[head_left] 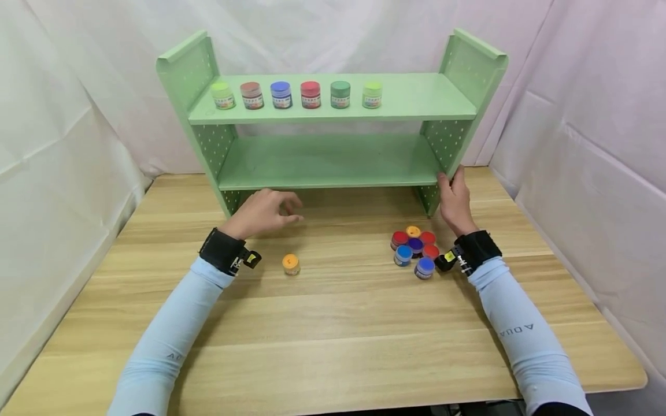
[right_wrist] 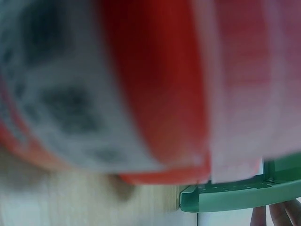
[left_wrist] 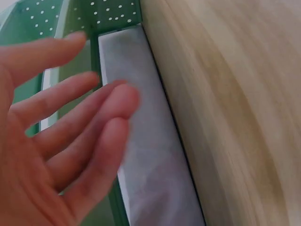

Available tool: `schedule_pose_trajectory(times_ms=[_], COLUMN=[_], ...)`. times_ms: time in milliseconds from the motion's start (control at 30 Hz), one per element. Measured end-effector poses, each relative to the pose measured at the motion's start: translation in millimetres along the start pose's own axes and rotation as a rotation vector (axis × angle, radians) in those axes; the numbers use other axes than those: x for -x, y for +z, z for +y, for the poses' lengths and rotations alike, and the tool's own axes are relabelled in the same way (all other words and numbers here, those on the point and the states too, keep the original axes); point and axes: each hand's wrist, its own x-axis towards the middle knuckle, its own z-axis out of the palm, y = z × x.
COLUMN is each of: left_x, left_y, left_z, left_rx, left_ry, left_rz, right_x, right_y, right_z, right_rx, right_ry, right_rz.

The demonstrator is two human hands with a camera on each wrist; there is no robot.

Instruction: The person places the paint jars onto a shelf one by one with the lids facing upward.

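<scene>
A green two-tier shelf (head_left: 333, 159) stands at the back of the table. My right hand (head_left: 455, 202) grips the lower edge of its right side panel, thumb in front; in the right wrist view only the fingers (right_wrist: 278, 214) show beside the green panel. My left hand (head_left: 266, 212) hovers in front of the shelf's lower left, fingers loosely bent and holding nothing, as the left wrist view also shows. A paint jar with an orange lid (head_left: 291, 264) stands alone below it. A red paint jar (right_wrist: 160, 94) looms blurred, close to the right wrist camera.
Several paint jars stand in a row on the top tier, from a light green jar (head_left: 222, 96) to another light green jar (head_left: 372, 95). A cluster of jars, including a blue jar (head_left: 424, 267), is on the table (head_left: 333, 346) near the right wrist. White cloth (head_left: 62, 144) surrounds the table.
</scene>
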Motion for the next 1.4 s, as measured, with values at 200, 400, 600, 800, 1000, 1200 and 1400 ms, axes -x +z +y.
schedule_pose_trajectory(times_ms=[200, 400, 600, 800, 1000, 1200, 1400], left_x=[2.8, 4.7, 4.1, 3.6, 3.0, 1.4, 1.8], left_y=[-2.5, -1.4, 2.0, 6.5, 9.5, 10.6, 10.3], left_z=[-3.1, -2.1, 1.4, 5.5, 9.5, 12.9, 13.0], left_rx=[0.071, 0.257, 0.277, 0.287, 0.299, 0.285, 0.278], left_ry=[-0.017, 0.008, 0.071, 0.104, 0.121, 0.134, 0.153], left_rz=[-0.206, -0.421, -0.484, -0.491, -0.516, -0.524, -0.496], right_x=[1, -1, -3, -1, 0, 3, 0], right_y=[-1.0, 0.3, 1.1, -0.2, -1.1, -2.3, -1.5], right_z=[1, 1, -2, -1, 0, -11, -1], right_rx=[-0.005, 0.001, 0.002, 0.002, 0.005, -0.001, -0.004], right_ry=[0.007, -0.002, -0.007, -0.004, -0.006, -0.013, -0.004], right_rz=[-0.001, -0.002, -0.002, -0.007, -0.009, -0.019, -0.014])
